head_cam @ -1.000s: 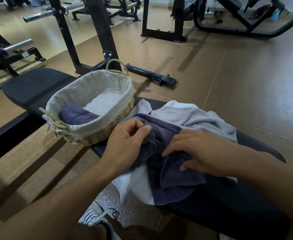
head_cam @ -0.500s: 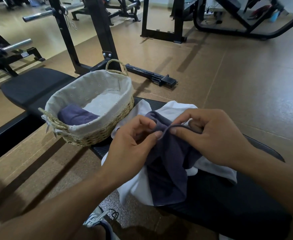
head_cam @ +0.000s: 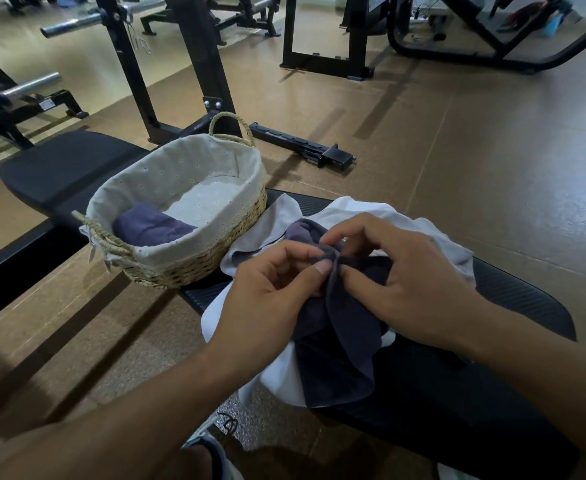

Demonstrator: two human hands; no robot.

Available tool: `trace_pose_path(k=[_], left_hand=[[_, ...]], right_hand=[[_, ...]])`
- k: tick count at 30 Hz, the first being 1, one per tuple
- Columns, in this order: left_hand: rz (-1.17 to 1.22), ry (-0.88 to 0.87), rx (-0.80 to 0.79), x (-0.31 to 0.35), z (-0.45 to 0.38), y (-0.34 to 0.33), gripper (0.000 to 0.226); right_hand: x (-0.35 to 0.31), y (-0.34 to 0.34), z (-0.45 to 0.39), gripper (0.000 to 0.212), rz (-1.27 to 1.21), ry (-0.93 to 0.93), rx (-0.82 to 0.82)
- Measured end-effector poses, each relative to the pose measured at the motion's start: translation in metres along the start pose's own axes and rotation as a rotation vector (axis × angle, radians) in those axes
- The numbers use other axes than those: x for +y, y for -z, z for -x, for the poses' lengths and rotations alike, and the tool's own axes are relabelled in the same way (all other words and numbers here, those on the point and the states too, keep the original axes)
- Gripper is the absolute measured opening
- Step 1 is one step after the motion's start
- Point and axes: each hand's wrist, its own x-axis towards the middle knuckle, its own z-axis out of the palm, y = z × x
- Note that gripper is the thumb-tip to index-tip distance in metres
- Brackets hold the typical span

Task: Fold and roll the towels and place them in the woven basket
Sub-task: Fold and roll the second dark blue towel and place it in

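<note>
My left hand [head_cam: 267, 289] and right hand [head_cam: 409, 282] pinch the dark towel's [head_cam: 340, 341] hem: soft, light, floppy, best held at corners

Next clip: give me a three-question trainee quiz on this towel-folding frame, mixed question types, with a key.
1. True or false: the basket already holds a rolled purple towel.
2. Multiple choice: what do the left hand and right hand pinch? A) the white towel B) the dark towel C) the basket handle
3. Fill in: the dark towel lies on top of the ___ towel, on the black bench.

Key: 1 true; 2 B; 3 white.
</note>
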Motion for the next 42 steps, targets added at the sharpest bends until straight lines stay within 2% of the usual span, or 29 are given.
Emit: trace_pose_path(k=[4,8,13,18,24,29,33,42], left_hand=[[-0.025,0.003,0.042,0.002,0.000,0.002,0.002],[-0.026,-0.004,0.065,0.006,0.003,0.004,0.001],[-0.053,-0.015,0.080,0.011,0.004,0.001,0.021],[-0.079,-0.004,0.089,0.014,0.005,0.001,0.016],[-0.084,0.021,0.093,0.014,0.007,-0.001,0.028],[-0.030,0.036,0.056,0.016,0.007,0.000,0.009],[-0.053,-0.009,0.079,0.015,0.009,-0.005,0.023],[-0.081,-0.070,0.091,0.008,0.006,-0.004,0.015]], right_hand=[[0.002,0.002,-0.003,0.023,-0.055,-0.022,-0.021],[0.002,0.008,-0.006,0.020,-0.061,-0.069,-0.032],[0.001,0.008,-0.004,0.008,-0.010,-0.085,0.031],[-0.005,0.014,-0.004,0.005,-0.028,-0.051,-0.039],[-0.002,0.011,-0.004,0.004,-0.070,-0.050,-0.023],[0.002,0.012,-0.004,0.004,-0.068,-0.066,-0.002],[0.003,0.011,-0.004,0.003,-0.060,-0.062,-0.003],[0.006,0.008,-0.004,0.008,-0.068,-0.048,-0.031]])
